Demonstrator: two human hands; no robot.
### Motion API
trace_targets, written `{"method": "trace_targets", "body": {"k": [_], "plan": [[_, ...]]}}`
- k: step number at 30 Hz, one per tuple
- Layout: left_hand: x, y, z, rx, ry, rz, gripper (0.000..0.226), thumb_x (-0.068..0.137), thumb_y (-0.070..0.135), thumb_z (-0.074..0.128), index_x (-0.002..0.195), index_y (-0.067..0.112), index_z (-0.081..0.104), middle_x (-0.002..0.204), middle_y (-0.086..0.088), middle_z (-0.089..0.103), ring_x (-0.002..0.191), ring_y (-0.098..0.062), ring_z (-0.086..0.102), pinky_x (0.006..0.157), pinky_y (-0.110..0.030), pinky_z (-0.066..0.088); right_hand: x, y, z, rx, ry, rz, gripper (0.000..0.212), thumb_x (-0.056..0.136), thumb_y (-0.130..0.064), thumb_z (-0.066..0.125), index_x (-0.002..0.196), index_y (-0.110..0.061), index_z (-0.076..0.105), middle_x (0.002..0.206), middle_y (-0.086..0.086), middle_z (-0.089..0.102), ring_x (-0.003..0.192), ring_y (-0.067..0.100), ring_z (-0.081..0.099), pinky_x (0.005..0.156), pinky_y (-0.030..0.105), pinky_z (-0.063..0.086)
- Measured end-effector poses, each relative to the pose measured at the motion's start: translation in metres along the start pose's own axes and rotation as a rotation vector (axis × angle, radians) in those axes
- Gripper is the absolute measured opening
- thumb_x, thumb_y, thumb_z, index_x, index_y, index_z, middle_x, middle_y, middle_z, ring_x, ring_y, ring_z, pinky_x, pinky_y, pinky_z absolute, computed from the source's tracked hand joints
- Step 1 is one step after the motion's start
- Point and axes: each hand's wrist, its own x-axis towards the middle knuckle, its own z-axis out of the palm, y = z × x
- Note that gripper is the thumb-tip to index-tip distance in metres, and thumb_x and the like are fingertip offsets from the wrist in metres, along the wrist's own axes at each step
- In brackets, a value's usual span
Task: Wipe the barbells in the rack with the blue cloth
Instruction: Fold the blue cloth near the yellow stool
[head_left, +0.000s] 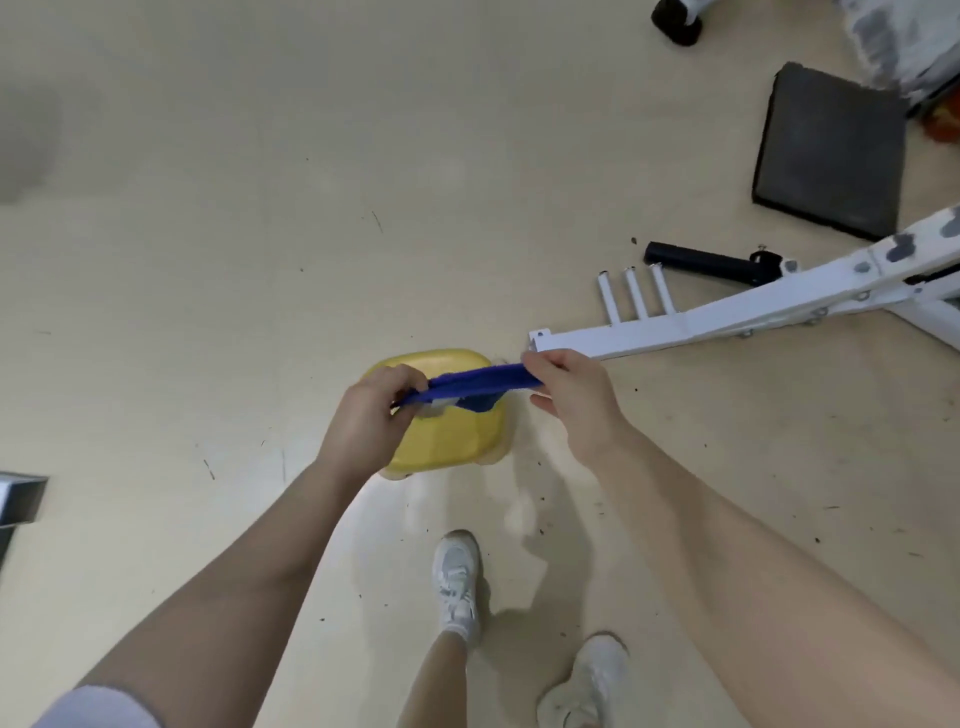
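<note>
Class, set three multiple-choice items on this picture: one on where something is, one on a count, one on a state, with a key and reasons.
1. The blue cloth is held above:
A the yellow basin
B the dark mat
C the left shoe

2. Short white pegs on the white frame:
A one
B three
C five

3. The cloth is:
A lying on the floor
B stretched between the left hand and the right hand
C draped on the frame

Key: A, the basin shows under it; B, three stand side by side; B, each hand grips one end.

A yellow stool (447, 441) stands near a white metal frame (727, 317) and dark mat (831, 150).
</note>
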Motion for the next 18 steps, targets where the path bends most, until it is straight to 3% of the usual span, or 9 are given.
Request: {"method": "trace_targets", "body": {"k": [2,4,7,9,12,15,18], "plan": [[0.008,-0.029,0.005,-0.026,0.007,-0.041,0.026,0.081,-0.002,0.060,0.087,0.020,0.048,0.079,0.001,0.058,0.072,-0.018,0.054,0.056,-0.010,0.040,0.021,0.014,0.014,-0.103,0.016,0.012,0.018,0.087,-0.019,0.062,0.070,-0.017,0.061,0.082,0.001,0.061,0.085,0.018,0.058,0.077,0.031,0.051],[0.010,-0.057,0.017,-0.033,-0.029,-0.056,0.028,0.080,-0.004,0.061,0.081,0.021,0.050,0.075,0.005,0.058,0.072,-0.006,0.055,0.064,-0.010,0.040,0.037,0.037,0.022,-0.244,0.014,0.040,0.017,0.087,-0.020,0.062,0.070,-0.019,0.062,0.078,-0.002,0.061,0.084,0.018,0.058,0.083,0.035,0.050],[0.010,-0.096,0.043,-0.055,-0.076,-0.117,0.030,0.079,-0.007,0.059,0.076,0.022,0.054,0.074,0.014,0.055,0.070,0.008,0.053,0.066,-0.001,0.037,0.053,0.077,0.031,-0.270,-0.044,0.134,0.013,0.089,-0.019,0.061,0.076,-0.017,0.063,0.088,0.003,0.064,0.086,0.019,0.058,0.085,0.036,0.050],[0.008,-0.123,0.063,-0.068,-0.100,-0.179,0.029,0.079,-0.007,0.059,0.076,0.022,0.054,0.077,0.011,0.056,0.071,0.004,0.053,0.066,-0.002,0.037,0.062,0.104,0.036,-0.248,-0.082,0.218,0.007,0.090,-0.016,0.059,0.087,-0.013,0.064,0.096,0.006,0.062,0.089,0.019,0.058,0.079,0.032,0.051],[0.001,-0.158,0.095,-0.078,-0.134,-0.269,0.027,0.081,-0.003,0.060,0.077,0.023,0.055,0.083,0.002,0.060,0.077,-0.015,0.056,0.069,-0.008,0.039,0.077,0.141,0.042,-0.206,-0.167,0.333,0.019,0.091,-0.006,0.055,0.109,-0.006,0.061,0.097,0.006,0.061,0.093,0.019,0.058,0.073,0.025,0.047],[0.006,-0.183,0.120,-0.107,-0.137,-0.334,0.022,0.080,-0.003,0.058,0.077,0.019,0.058,0.082,-0.004,0.062,0.082,-0.025,0.058,0.069,-0.020,0.041,0.096,0.168,0.047,-0.203,-0.194,0.407,0.025,0.088,0.003,0.054,0.111,-0.004,0.060,0.092,0.005,0.064,0.093,0.019,0.061,0.075,0.025,0.050],[0.023,-0.198,0.137,-0.155,-0.050,-0.422,0.020,0.081,-0.001,0.055,0.091,0.015,0.060,0.085,-0.004,0.064,0.087,-0.026,0.060,0.065,-0.020,0.041,0.120,0.184,0.054,-0.120,-0.176,0.388,0.033,0.087,0.004,0.058,0.119,-0.001,0.056,0.103,0.011,0.064,0.096,0.022,0.062,0.077,0.023,0.052]]}}
